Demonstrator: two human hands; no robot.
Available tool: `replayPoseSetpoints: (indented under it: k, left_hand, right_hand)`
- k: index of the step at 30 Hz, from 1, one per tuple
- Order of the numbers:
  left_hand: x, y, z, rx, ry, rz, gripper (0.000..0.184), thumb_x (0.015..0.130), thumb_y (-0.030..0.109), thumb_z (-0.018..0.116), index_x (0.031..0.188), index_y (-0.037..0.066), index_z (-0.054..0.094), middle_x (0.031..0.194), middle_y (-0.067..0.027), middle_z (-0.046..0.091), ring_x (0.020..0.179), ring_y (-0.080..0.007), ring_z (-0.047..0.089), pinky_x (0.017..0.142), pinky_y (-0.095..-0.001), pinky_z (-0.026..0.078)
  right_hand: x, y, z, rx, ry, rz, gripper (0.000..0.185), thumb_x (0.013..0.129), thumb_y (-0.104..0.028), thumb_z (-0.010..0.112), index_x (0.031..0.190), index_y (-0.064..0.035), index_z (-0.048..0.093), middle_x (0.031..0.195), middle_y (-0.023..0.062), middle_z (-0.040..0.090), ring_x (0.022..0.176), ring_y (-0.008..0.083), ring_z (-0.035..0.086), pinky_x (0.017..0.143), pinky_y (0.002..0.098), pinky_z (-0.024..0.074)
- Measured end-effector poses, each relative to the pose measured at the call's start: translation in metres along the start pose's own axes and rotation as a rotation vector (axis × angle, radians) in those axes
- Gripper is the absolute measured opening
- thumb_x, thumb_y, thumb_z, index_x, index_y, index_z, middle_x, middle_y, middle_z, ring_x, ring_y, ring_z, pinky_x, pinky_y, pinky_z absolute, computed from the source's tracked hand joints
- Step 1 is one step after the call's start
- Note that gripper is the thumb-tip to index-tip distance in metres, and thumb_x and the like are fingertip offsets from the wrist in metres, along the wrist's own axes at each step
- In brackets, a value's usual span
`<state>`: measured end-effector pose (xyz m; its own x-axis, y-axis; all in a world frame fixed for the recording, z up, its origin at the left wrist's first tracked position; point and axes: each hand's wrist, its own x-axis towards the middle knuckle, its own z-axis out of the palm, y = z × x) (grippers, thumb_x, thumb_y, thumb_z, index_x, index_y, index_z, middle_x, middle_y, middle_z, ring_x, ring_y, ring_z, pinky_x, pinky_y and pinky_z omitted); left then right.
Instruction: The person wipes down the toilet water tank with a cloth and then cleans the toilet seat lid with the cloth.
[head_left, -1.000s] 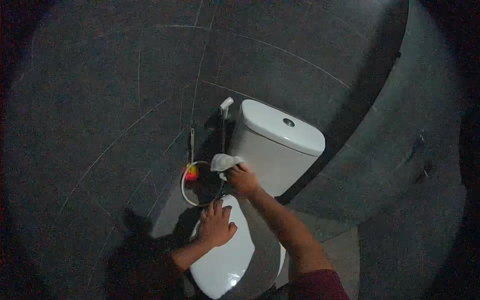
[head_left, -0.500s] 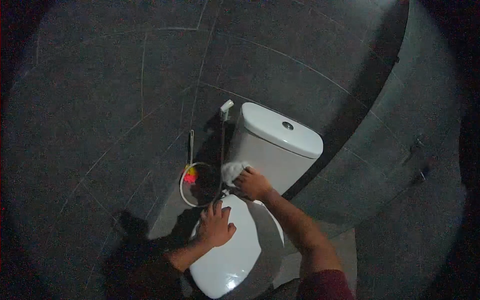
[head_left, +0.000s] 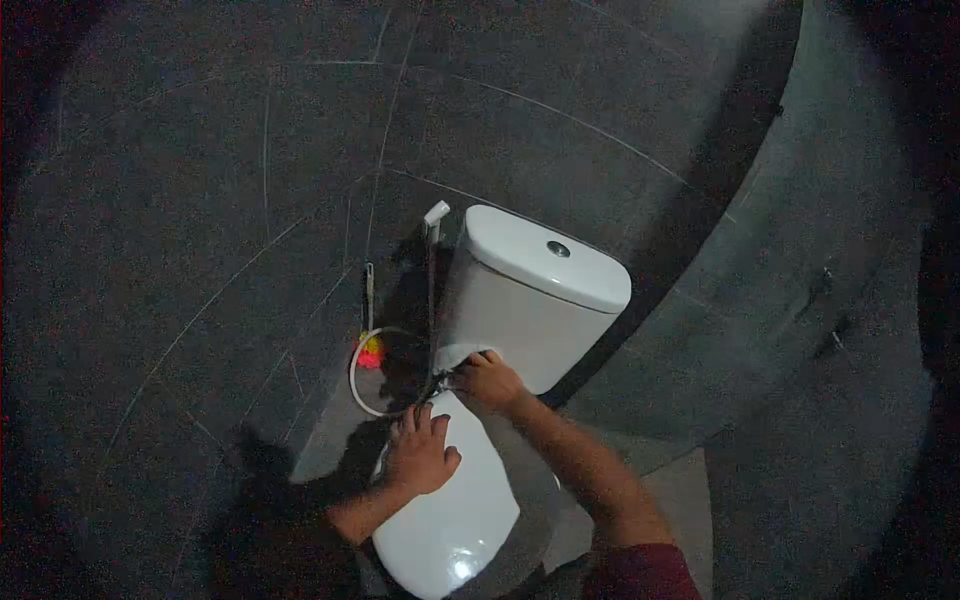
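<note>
A white toilet stands below me, with its lid [head_left: 455, 520] down and its tank [head_left: 530, 310] behind. My left hand [head_left: 420, 455] lies on the lid near its left edge, fingers spread. At the lower left of the tank, my right hand [head_left: 490, 382] is closed on a white cloth [head_left: 460, 355]. The cloth is against the tank just above the lid's hinge end. Much of it is hidden under the fingers.
Left of the tank, a bidet sprayer [head_left: 436, 213] hangs on the wall, with a looped pale hose [head_left: 355, 385]. A brush with a pink and yellow head [head_left: 370, 352] is behind the loop. A curved glass-like panel [head_left: 690, 370] stands at the right.
My right hand has moved down the tank with the cloth, closer to the lid's hinge end. The left hand stays on the lid. The whole view has shifted slightly.
</note>
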<state>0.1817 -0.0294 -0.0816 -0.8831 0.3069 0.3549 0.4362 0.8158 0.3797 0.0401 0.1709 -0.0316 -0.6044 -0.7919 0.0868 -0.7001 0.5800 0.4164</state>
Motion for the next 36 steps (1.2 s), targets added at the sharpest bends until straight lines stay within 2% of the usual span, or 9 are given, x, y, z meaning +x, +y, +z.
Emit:
replayPoseSetpoints:
  k: [11,14,19,20,24,26,32,34,36]
  left_hand:
    - [0.0,-0.006,0.016,0.029,0.055,0.04,0.063,0.089,0.038,0.065,0.139,0.003,0.053,0.148,-0.0254,0.044,0.137,-0.0477,0.042,0.105,-0.0703,0.038]
    - [-0.004,-0.005,0.016,0.05,0.044,0.03,0.063,0.089,0.038,0.064,0.141,0.003,0.052,0.147,-0.0253,0.044,0.138,-0.0485,0.042,0.104,-0.0715,0.037]
    - [-0.001,-0.005,0.01,0.025,0.026,0.027,0.063,0.088,0.037,0.066,0.14,0.003,0.052,0.148,-0.0255,0.042,0.139,-0.0485,0.041,0.104,-0.0703,0.037]
    - [-0.002,-0.005,0.007,0.025,0.028,0.019,0.063,0.088,0.037,0.066,0.14,0.003,0.052,0.148,-0.0255,0.042,0.139,-0.0485,0.041,0.104,-0.0703,0.037]
    - [-0.001,-0.004,0.007,0.045,0.048,0.031,0.064,0.089,0.037,0.066,0.14,0.002,0.052,0.146,-0.0256,0.043,0.138,-0.0485,0.041,0.103,-0.0679,0.039]
    - [-0.002,0.0,0.01,0.063,0.059,0.048,0.064,0.089,0.036,0.067,0.14,0.002,0.052,0.145,-0.0256,0.043,0.137,-0.0486,0.041,0.103,-0.0673,0.038]
    - [0.002,0.0,0.002,-0.048,-0.052,0.004,0.064,0.09,0.036,0.066,0.142,0.002,0.052,0.15,-0.0262,0.04,0.139,-0.0491,0.039,0.111,-0.0686,0.033]
    - [0.0,0.0,0.001,-0.01,-0.053,-0.003,0.065,0.09,0.036,0.066,0.144,0.002,0.051,0.152,-0.0258,0.039,0.14,-0.0478,0.039,0.111,-0.0687,0.033]
    - [-0.003,-0.001,0.007,0.031,-0.029,0.005,0.066,0.09,0.037,0.066,0.144,0.002,0.051,0.152,-0.0257,0.039,0.14,-0.0475,0.039,0.111,-0.0686,0.033]
  right_hand:
    - [0.009,-0.012,0.025,0.155,-0.091,0.151,0.032,0.095,-0.026,0.064,0.122,-0.0124,0.074,0.126,0.0053,0.07,0.119,0.031,0.059,0.099,0.0486,0.0455]
    - [0.0,-0.018,0.023,0.326,-0.094,0.226,0.031,0.089,-0.018,0.069,0.12,-0.0108,0.072,0.126,0.0093,0.071,0.119,0.0322,0.062,0.096,0.0507,0.0477]
    - [-0.044,-0.003,0.022,0.557,0.012,0.324,0.035,0.087,-0.016,0.068,0.121,-0.0064,0.068,0.113,0.0189,0.072,0.109,0.0405,0.066,0.096,0.0527,0.051]
    - [-0.054,0.002,0.017,0.615,0.106,0.267,0.022,0.089,-0.012,0.069,0.11,-0.0041,0.068,0.099,0.0195,0.07,0.099,0.0423,0.066,0.09,0.052,0.0503]
    - [-0.044,0.007,0.045,0.673,0.051,0.276,0.016,0.089,-0.009,0.066,0.104,-0.0027,0.067,0.098,0.0217,0.069,0.098,0.0453,0.066,0.087,0.0533,0.0511]
    - [-0.031,0.001,0.049,0.549,0.03,0.291,0.041,0.088,-0.014,0.065,0.128,-0.0061,0.07,0.103,0.0214,0.075,0.098,0.0443,0.07,0.086,0.0554,0.0556]
    - [-0.051,0.008,0.014,0.751,0.045,0.329,0.035,0.088,-0.01,0.064,0.122,-0.0065,0.071,0.1,0.0267,0.073,0.093,0.0489,0.071,0.082,0.0569,0.0572]
    - [-0.066,0.015,0.04,0.772,-0.008,0.35,0.035,0.088,-0.009,0.064,0.122,-0.0058,0.071,0.101,0.0273,0.073,0.094,0.0489,0.07,0.083,0.0565,0.057]
    - [-0.083,0.02,0.087,0.997,0.133,0.403,0.035,0.088,-0.008,0.063,0.122,-0.006,0.07,0.102,0.0269,0.073,0.096,0.0473,0.07,0.085,0.0563,0.0563]
